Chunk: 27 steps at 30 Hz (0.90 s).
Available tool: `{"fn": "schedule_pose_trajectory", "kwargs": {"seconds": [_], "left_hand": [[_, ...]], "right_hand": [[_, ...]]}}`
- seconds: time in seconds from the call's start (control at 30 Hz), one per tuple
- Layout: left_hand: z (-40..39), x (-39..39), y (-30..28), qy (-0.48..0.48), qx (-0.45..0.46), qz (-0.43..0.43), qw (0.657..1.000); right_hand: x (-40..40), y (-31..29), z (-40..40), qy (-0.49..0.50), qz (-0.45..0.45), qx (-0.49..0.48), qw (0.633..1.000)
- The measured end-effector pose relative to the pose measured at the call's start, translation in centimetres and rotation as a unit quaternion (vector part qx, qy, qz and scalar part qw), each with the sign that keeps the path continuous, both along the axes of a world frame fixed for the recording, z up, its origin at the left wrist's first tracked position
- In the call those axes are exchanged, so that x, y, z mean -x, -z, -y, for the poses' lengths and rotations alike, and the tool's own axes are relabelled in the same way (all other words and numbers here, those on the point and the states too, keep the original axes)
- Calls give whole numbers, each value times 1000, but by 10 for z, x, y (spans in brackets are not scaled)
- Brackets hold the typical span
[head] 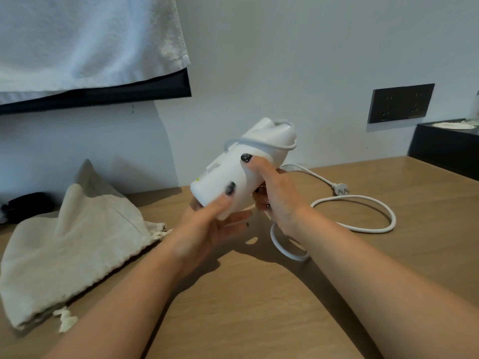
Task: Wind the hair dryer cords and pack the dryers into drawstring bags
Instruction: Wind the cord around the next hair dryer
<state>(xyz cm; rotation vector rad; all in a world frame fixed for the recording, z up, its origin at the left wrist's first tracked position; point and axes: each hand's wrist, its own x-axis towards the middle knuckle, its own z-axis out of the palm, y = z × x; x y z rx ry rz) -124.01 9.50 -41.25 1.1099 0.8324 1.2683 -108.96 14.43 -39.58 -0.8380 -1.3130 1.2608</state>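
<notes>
Head view — hands (243, 203) around dryer (241, 167)

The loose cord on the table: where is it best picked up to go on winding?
Probably on the cord where it loops flat beside the plug, coming from above with the right hand. That stretch lies clear on the table, while the part near the hair dryer runs under the wrist.

One white hair dryer (234, 172) with one cord (363, 213) and one plug (339, 189) is showing, along with two hands. One beige drawstring bag (67, 250) is lying at the desk's (259, 307) left edge. One towel (85, 40) is hanging, and one double socket panel (400, 103) and one black tray (445, 149) are sitting at the right.
</notes>
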Motion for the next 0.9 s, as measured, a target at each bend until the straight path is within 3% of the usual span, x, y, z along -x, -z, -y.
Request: {"fn": "schedule_pose_trajectory", "kwargs": {"seconds": [0.07,0.13,0.4,0.67,0.9], "left_hand": [[5,1,-6,52,64,122,989],[7,4,-10,56,68,150,985],[1,5,-14,-30,-84,-5,996],[-2,12,-17,-166,-177,-129,962],[-4,17,-18,-199,-194,-191,941]], "right_hand": [[-5,-1,2,-38,-12,-55,998],[-8,-2,2,-72,-8,-84,994],[-13,-2,-6,-124,-55,-66,989],[-14,-2,-11,-164,-55,-51,984],[-14,-5,-7,-185,-42,-31,981]]}}
